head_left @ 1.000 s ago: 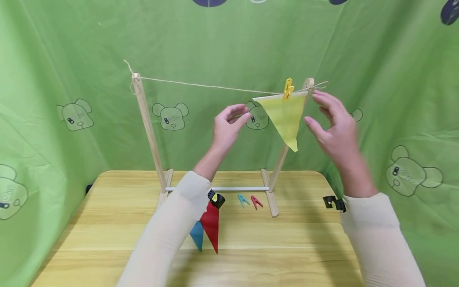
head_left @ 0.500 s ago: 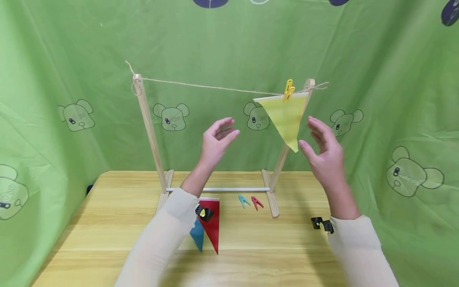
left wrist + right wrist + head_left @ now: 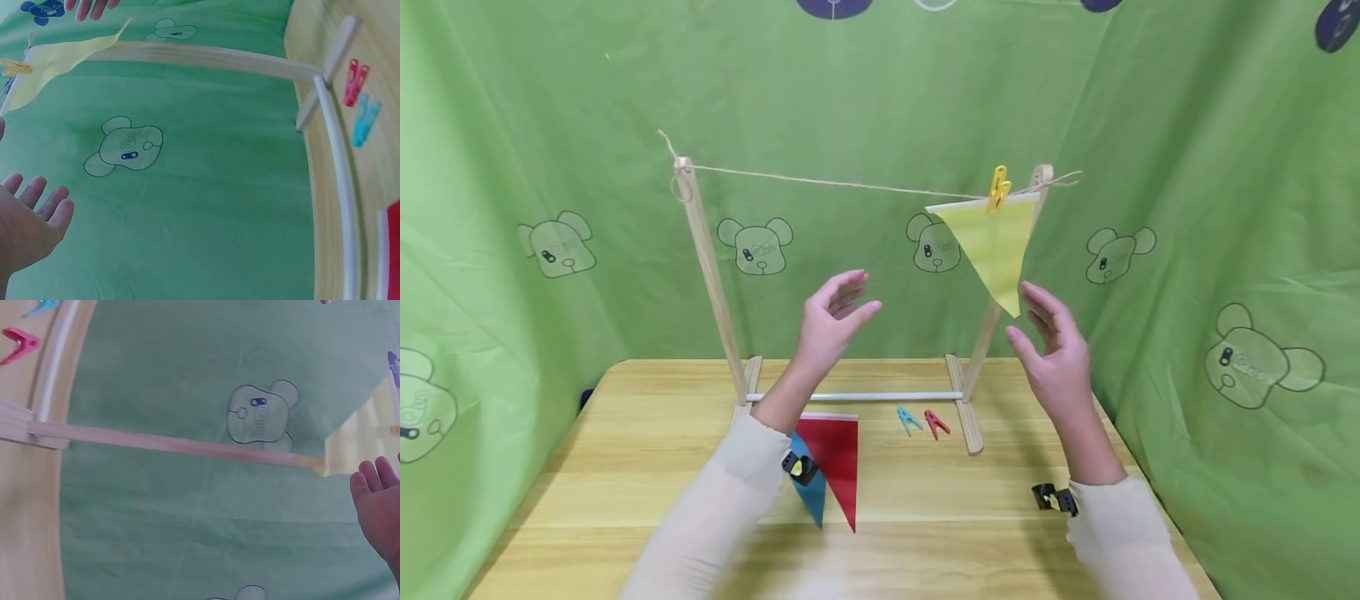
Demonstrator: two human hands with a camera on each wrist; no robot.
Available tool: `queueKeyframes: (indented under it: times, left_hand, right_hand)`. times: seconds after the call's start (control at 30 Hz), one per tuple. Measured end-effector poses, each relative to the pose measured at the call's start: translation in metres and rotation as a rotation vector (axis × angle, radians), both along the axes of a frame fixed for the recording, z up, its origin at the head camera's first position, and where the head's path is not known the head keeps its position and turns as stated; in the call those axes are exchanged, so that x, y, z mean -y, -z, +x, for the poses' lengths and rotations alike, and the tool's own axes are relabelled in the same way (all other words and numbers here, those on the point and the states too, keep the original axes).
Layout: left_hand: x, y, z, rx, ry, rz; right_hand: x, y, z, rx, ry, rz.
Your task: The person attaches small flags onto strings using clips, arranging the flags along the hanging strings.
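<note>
A wooden stand (image 3: pixel 709 267) with two uprights stands on the counter (image 3: pixel 925 500), and a string (image 3: pixel 820 180) runs across its top from post to post. Close to the stand's right post, a yellow pennant (image 3: pixel 988 237) hangs from that string point down, its white upper edge gripped by a yellow clothespin (image 3: pixel 998 190). The left hand (image 3: pixel 827 325) is in front of the stand, between the posts, fingers loosely bent and thumb well apart from them, holding nothing. The right hand (image 3: pixel 1054 350) is beside the stand's right post, its thumb and fingers likewise wide and unloaded, near the pennant's lower tip; whether a fingertip touches the cloth I cannot tell. At the base of the stand, a white rod (image 3: pixel 887 396) joins the two feet. In front of it, toward the stand's right foot, lie a blue clothespin (image 3: pixel 908 419) and a red clothespin (image 3: pixel 936 423), the red one nearer that foot. Nearer the stand's left foot lie a red pennant (image 3: pixel 840 458) and a blue pennant (image 3: pixel 812 498), the latter partly hidden by the left wrist's camera (image 3: pixel 800 467).
</note>
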State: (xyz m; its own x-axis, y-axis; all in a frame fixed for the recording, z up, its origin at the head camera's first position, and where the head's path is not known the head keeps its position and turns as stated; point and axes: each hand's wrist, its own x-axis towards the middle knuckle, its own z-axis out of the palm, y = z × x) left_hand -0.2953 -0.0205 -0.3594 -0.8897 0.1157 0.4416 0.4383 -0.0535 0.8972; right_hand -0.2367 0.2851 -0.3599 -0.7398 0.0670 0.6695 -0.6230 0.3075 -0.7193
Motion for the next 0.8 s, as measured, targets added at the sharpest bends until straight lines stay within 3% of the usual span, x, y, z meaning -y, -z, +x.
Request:
queueKeyframes:
  times: [0.4, 0.8]
  left_hand:
    - [0.017, 0.030, 0.019, -0.012, -0.013, -0.199]
    - [0.039, 0.055, 0.027, 0.047, -0.040, -0.295]
  right_hand:
    - [0.012, 0.043, -0.002, 0.096, 0.002, -0.005]
    - [0.027, 0.083, -0.004, 0.249, 0.037, 0.010]
